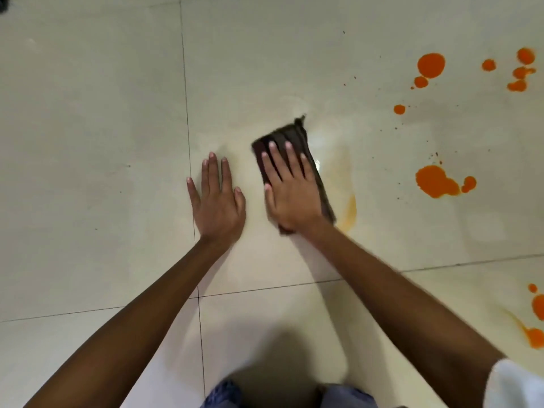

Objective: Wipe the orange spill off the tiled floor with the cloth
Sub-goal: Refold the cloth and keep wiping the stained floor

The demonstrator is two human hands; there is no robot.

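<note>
Cloth (285, 136) half hidden under right hand (291, 195), fingers (292, 159) straight; left hand (217, 201) flat on floor (88, 113).

Single head-worn wide-angle view looks steeply down at the tiled floor (94, 119) from close above (forearms (141, 313) reach in from bottom edge).

Hidden under the right hand (291, 195): the middle of the dark cloth (290, 136), blurred at its near corner. Cut by the right edge: an orange splash (539, 303). Cropped at the bottom: white sleeve (512, 384), blue-clad knees (220, 394). Unidentifiable at top left: a black object (3, 2).
</note>
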